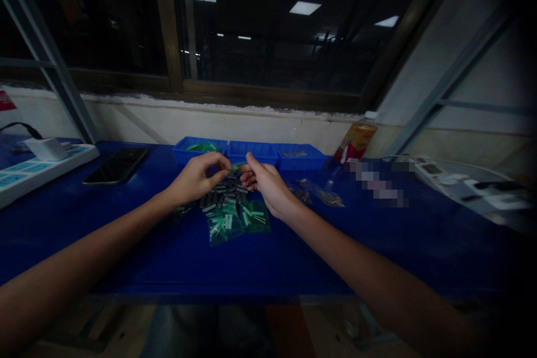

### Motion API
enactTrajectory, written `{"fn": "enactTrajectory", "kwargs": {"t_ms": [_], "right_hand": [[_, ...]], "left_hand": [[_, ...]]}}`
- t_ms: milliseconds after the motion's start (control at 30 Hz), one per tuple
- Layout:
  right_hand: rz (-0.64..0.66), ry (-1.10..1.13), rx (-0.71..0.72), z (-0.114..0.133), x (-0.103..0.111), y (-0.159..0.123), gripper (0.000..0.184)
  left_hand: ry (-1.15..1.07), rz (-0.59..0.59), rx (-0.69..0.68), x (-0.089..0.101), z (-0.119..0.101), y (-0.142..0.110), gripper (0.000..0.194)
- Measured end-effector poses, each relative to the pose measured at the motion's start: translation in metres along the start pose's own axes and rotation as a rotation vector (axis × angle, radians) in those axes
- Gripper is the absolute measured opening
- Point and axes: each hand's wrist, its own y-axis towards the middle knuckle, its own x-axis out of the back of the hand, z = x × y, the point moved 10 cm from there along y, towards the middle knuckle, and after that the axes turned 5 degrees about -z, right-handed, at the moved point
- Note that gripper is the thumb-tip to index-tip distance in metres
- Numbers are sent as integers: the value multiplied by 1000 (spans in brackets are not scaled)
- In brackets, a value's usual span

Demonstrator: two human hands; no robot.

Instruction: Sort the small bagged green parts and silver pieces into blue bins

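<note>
Above the middle of the blue table, my left hand (200,177) has thumb and fingertips pinched together at the edge of a small green plastic bag (237,167). From the other side my right hand (268,185) reaches the same bag, fingers curled and thumb raised; its exact grip is partly hidden. Right below lies a pile of short black pieces (224,193). Nearer to me are two clear green bags, a left one (224,224) and a right one (255,216), each with several pale little sticks inside.
Against the wall stand three blue bins: left (181,155), middle (251,150) and right (302,161). Small bags with thin parts (325,194) lie to the right. A phone (115,166) and a power strip (17,179) are on the left, a yellow-red packet (356,142) at the back right.
</note>
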Motion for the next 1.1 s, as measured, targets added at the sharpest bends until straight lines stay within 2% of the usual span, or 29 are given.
{"fn": "enactTrajectory", "kwargs": {"t_ms": [100, 200, 300, 433, 500, 567, 667, 733, 833, 900, 967, 1033, 1100], "right_hand": [[-1, 24, -40, -3, -1, -1, 21], [-51, -29, 111, 8, 6, 1, 15], [-87, -218, 383, 30, 9, -3, 13], [-97, -531, 679, 50, 0, -20, 12], [-88, -600, 760, 56, -4, -26, 14], [-79, -617, 789, 58, -6, -29, 17], [-66, -560, 729, 54, -4, -23, 21], [-56, -459, 608, 45, 0, -14, 18], [-7, -244, 348, 23, 1, 0, 20], [36, -113, 194, 10, -3, 3, 30], [41, -33, 95, 1, -5, 4, 31], [6, -31, 81, -1, -2, 3, 25], [-41, -123, 187, 10, 3, 1, 21]], "left_hand": [[169, 42, -153, -5, -17, -3, 10], [198, 51, -152, -6, -21, -2, 13], [57, 31, 69, -4, -5, 0, 28], [-344, -10, 539, -9, 36, -9, 54], [-483, -19, 693, -14, 49, -16, 51], [-562, -39, 743, -14, 54, -18, 38], [-558, -72, 664, -8, 53, -14, 19], [-408, -84, 529, 0, 46, -8, 15], [28, -55, 153, 8, 15, 0, 13], [292, -4, -106, 0, -10, -2, 13], [437, 43, -254, -10, -24, -8, 16], [491, 68, -314, -17, -32, -11, 18], [482, 95, -323, -20, -36, -11, 18]]}}
